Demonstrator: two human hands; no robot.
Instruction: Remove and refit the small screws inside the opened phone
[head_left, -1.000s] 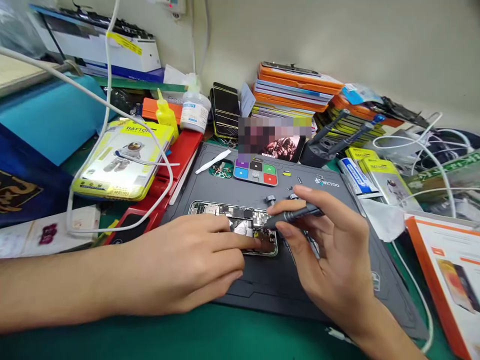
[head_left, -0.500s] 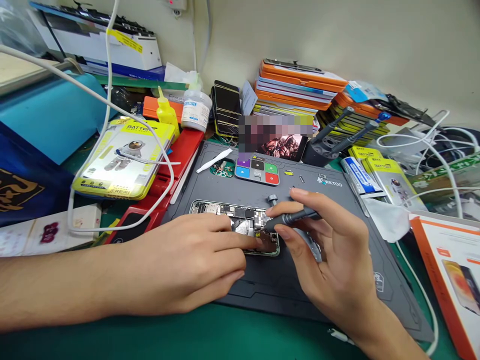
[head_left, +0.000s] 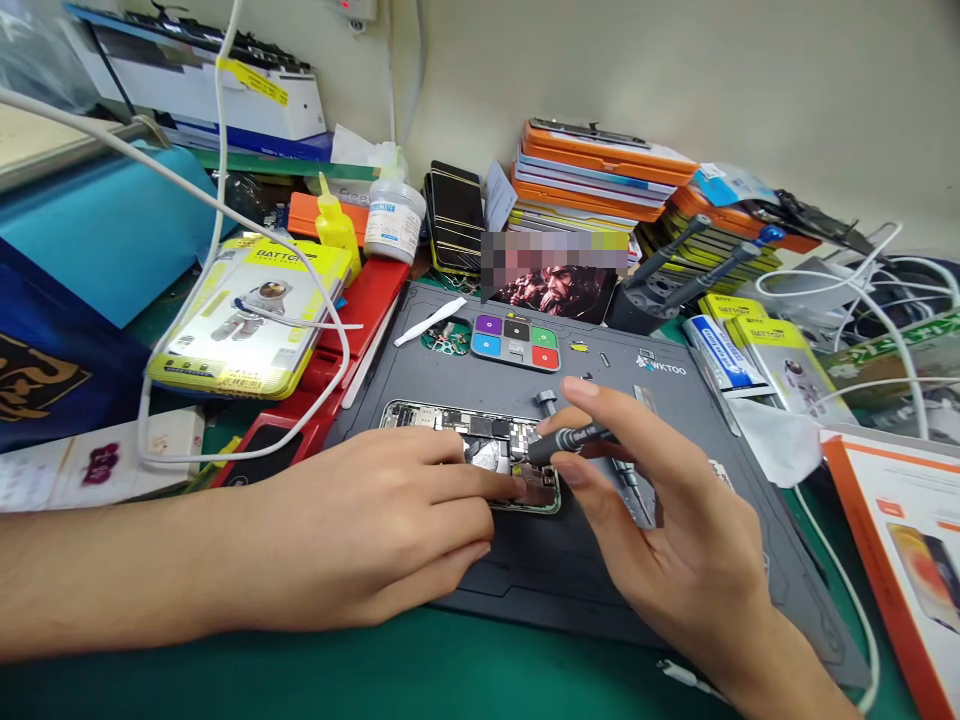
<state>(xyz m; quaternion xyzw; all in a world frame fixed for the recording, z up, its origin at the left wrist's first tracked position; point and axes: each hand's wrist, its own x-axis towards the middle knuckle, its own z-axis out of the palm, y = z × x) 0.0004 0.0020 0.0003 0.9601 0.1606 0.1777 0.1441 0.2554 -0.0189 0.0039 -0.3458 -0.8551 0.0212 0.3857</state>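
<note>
An opened phone (head_left: 499, 428) lies on the dark grey work mat (head_left: 442, 385), its circuit board and inner parts exposed. My left hand (head_left: 390, 510) lies across it from the left, one finger stretched out and pressed on its right part, holding it down. In my right hand (head_left: 682, 540), a dark grey precision screwdriver (head_left: 570, 441) is held between thumb and fingers. It slants down to the left, with its tip at the phone's board. Beside the right hand lies a slim metal-tipped tool (head_left: 636, 490), partly hidden. A small grey round-headed piece (head_left: 547, 398) sits behind the fingers.
Beyond the phone are a colour-blocked pad (head_left: 516, 342), a white stick tool (head_left: 429, 321) and a dark tool holder (head_left: 636, 306). Battery packages (head_left: 247, 310) and a looping white cable (head_left: 346, 370) occupy the left. An orange-edged box (head_left: 892, 540) stands right.
My right hand has shifted slightly right and its fingers have rolled on the screwdriver. More of the slim metal tool now shows beside it. My left hand stays put on the phone.
</note>
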